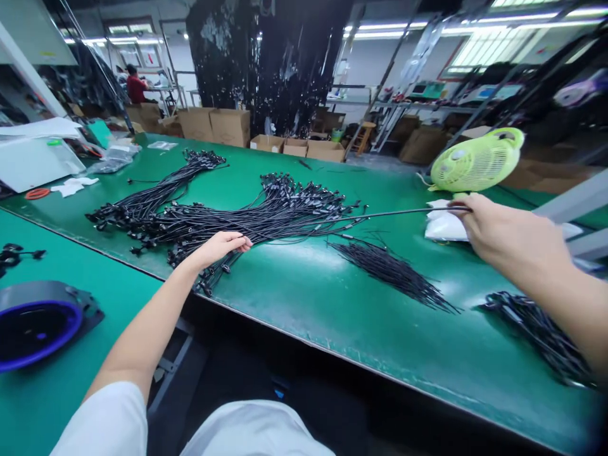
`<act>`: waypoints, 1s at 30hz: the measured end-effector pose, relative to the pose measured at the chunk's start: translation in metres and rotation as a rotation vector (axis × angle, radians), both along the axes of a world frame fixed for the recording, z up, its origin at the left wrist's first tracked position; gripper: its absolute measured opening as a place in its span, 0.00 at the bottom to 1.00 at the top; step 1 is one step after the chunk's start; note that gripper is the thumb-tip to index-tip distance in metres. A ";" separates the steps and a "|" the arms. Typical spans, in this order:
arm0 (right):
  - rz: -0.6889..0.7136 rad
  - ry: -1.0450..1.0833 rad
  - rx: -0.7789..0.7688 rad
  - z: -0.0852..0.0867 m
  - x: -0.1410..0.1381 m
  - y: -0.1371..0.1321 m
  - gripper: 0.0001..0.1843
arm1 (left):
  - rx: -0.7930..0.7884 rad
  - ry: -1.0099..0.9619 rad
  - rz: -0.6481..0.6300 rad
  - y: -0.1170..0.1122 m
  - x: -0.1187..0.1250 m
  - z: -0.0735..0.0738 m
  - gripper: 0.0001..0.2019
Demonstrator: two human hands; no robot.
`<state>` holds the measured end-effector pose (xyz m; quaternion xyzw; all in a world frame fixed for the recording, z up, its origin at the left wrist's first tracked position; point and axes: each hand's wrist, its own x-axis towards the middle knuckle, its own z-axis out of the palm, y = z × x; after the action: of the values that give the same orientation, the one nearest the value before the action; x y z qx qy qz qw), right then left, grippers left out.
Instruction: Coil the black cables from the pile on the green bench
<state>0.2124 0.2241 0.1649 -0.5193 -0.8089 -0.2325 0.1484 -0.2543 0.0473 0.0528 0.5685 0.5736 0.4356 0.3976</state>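
Fingers (468, 202) of my right hand (494, 225) pinch one black cable (403, 211), which extends leftward from them, drawn nearly straight, to the connector-tipped cable bundle (256, 218). My left hand (221, 246) lies at the bundle's near side, fingers curled; whether they grip a strand cannot be told. Between both hands, nearer me, rests a sheaf of thin black wires (389, 269). Just beyond my right fingers stands a lime-green fan (475, 163); a white packet (444, 227) lies just left of them.

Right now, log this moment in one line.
left hand: at near edge of cable pile, grip unclear | right hand: pinching black cable, extending to pile | nearby: thin black strands on green table
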 end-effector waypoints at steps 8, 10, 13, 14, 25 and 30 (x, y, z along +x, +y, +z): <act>0.381 -0.190 -0.424 -0.074 -0.016 -0.135 0.09 | 0.018 -0.347 -0.075 -0.006 0.094 0.009 0.21; 0.558 -0.189 -0.526 -0.071 -0.043 -0.170 0.09 | 0.083 -0.187 -0.131 -0.014 0.127 0.008 0.19; 0.592 -0.122 -0.529 -0.048 -0.078 -0.190 0.10 | 0.074 -0.081 -0.369 -0.036 0.164 0.005 0.17; 0.560 -0.083 -0.510 -0.039 -0.084 -0.186 0.11 | 0.029 -0.109 -0.448 -0.044 0.171 0.005 0.17; 0.531 0.329 -0.492 -0.085 -0.019 -0.114 0.19 | -0.072 -1.220 -0.056 -0.077 0.113 0.043 0.14; 0.456 0.184 -0.306 -0.096 -0.016 -0.145 0.21 | 0.015 -1.251 0.036 -0.073 0.113 0.041 0.17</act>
<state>0.1966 0.0794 0.0685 -0.3592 -0.9136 -0.0202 0.1897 -0.1409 -0.0255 0.0940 0.1987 0.2385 0.6966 0.6468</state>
